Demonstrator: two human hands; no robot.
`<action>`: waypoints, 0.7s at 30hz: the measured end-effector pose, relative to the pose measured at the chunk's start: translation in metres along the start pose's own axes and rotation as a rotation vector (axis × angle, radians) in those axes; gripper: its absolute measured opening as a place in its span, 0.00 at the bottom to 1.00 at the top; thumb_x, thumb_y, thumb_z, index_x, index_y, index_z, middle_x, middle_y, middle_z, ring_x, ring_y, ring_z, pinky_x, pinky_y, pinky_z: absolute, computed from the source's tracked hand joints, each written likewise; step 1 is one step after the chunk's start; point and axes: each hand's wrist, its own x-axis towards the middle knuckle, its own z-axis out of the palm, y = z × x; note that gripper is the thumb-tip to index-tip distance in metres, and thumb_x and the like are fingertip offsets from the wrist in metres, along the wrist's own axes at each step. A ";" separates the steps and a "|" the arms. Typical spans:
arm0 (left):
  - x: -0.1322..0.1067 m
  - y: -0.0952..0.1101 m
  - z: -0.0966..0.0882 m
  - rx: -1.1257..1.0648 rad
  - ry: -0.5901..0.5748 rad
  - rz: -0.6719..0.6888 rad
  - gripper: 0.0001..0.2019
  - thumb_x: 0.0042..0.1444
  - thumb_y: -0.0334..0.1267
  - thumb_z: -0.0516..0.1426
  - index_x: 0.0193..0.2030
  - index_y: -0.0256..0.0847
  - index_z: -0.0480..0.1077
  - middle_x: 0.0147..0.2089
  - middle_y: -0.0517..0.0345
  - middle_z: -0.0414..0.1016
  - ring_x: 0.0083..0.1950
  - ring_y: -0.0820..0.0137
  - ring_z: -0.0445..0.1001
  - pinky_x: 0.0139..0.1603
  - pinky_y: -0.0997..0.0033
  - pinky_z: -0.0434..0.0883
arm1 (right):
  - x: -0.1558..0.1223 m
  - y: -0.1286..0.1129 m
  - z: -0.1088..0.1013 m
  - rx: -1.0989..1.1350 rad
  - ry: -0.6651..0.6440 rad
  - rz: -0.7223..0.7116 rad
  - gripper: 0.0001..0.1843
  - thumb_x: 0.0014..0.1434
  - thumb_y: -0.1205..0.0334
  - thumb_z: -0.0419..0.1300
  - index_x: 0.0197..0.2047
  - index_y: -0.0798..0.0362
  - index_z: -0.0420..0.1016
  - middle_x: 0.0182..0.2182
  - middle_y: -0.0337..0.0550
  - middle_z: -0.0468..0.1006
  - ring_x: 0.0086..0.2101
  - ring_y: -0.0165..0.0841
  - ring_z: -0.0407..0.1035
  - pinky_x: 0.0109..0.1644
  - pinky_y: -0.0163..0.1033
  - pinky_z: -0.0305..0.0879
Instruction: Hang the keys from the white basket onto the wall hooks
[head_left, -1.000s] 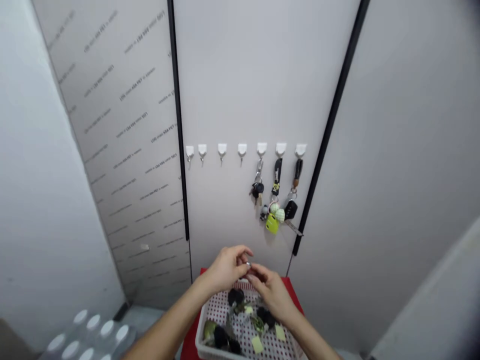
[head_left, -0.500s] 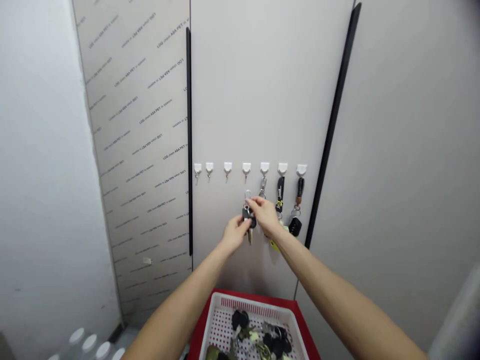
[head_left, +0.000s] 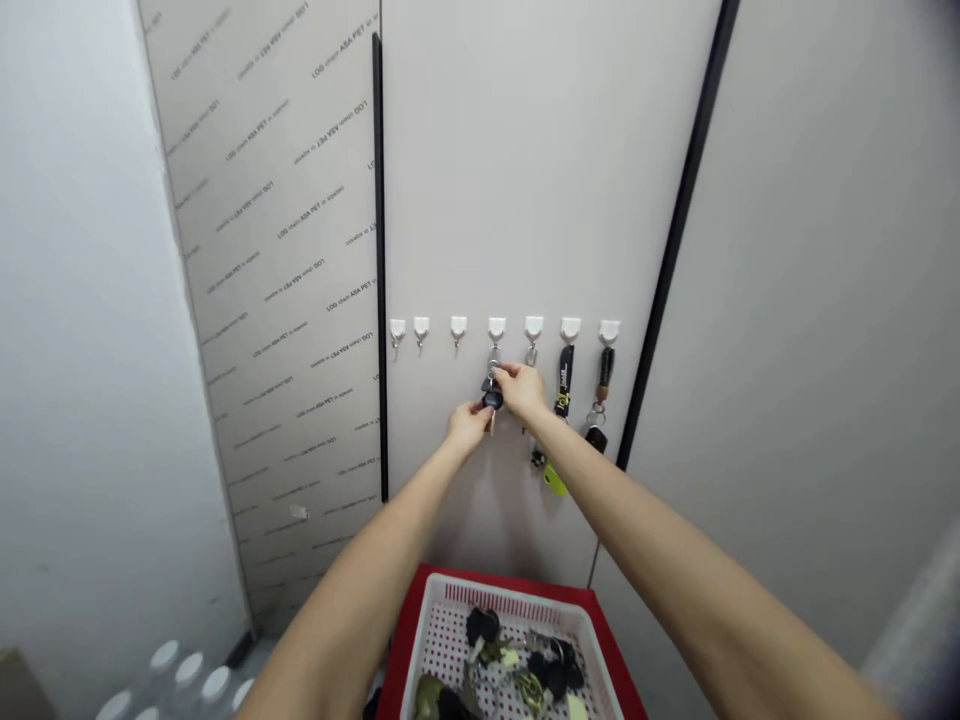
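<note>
Both my hands are raised to a row of white wall hooks (head_left: 458, 327). They pinch a black key with a metal ring (head_left: 493, 395) just under the fourth hook (head_left: 496, 328), and the ring reaches up to that hook. My left hand (head_left: 466, 426) grips the key head from below. My right hand (head_left: 520, 389) holds the ring from the right. The three hooks further right carry key bunches, one with a black strap (head_left: 564, 379) and a yellow-green fob (head_left: 555, 479). Three hooks on the left are bare.
A white perforated basket (head_left: 442, 640) with several keys and fobs sits on a red surface (head_left: 405, 640) below my arms. White round caps (head_left: 187, 668) stand at the lower left. Black vertical strips (head_left: 377, 270) divide the grey wall panels.
My hands lifted the black key out of the basket up to the hook row, then a little higher until its ring met the fourth hook.
</note>
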 end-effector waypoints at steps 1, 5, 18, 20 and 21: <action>-0.004 -0.004 -0.001 0.002 0.012 -0.032 0.14 0.44 0.38 0.48 0.36 0.30 0.63 0.27 0.54 0.69 0.25 0.77 0.65 0.27 0.79 0.61 | -0.007 0.001 -0.004 -0.036 0.004 -0.031 0.14 0.41 0.61 0.51 0.32 0.57 0.69 0.27 0.44 0.72 0.28 0.30 0.65 0.35 0.35 0.58; -0.032 -0.033 -0.005 0.028 -0.039 -0.130 0.16 0.44 0.34 0.48 0.40 0.28 0.61 0.31 0.50 0.69 0.26 0.77 0.65 0.27 0.78 0.62 | -0.054 0.022 -0.017 -0.140 -0.050 -0.098 0.18 0.43 0.62 0.50 0.39 0.59 0.65 0.35 0.47 0.70 0.30 0.29 0.64 0.37 0.35 0.58; -0.164 -0.140 0.000 0.669 -0.476 0.071 0.12 0.41 0.31 0.49 0.36 0.37 0.64 0.38 0.53 0.68 0.39 0.69 0.64 0.41 0.72 0.60 | -0.236 0.139 -0.023 -0.428 -0.674 0.021 0.14 0.47 0.65 0.46 0.36 0.57 0.67 0.35 0.47 0.70 0.37 0.31 0.62 0.42 0.35 0.54; -0.165 -0.139 0.003 0.773 -0.476 0.095 0.14 0.42 0.32 0.49 0.38 0.39 0.63 0.40 0.53 0.67 0.41 0.67 0.63 0.41 0.70 0.59 | -0.236 0.141 -0.019 -0.467 -0.716 0.000 0.16 0.47 0.64 0.47 0.39 0.57 0.65 0.37 0.48 0.69 0.38 0.33 0.61 0.43 0.36 0.53; -0.164 -0.138 0.004 0.817 -0.477 0.095 0.14 0.42 0.33 0.48 0.39 0.39 0.62 0.40 0.53 0.67 0.41 0.67 0.63 0.41 0.69 0.60 | -0.235 0.141 -0.016 -0.485 -0.732 -0.006 0.16 0.47 0.63 0.47 0.40 0.58 0.65 0.37 0.48 0.69 0.39 0.33 0.61 0.43 0.36 0.53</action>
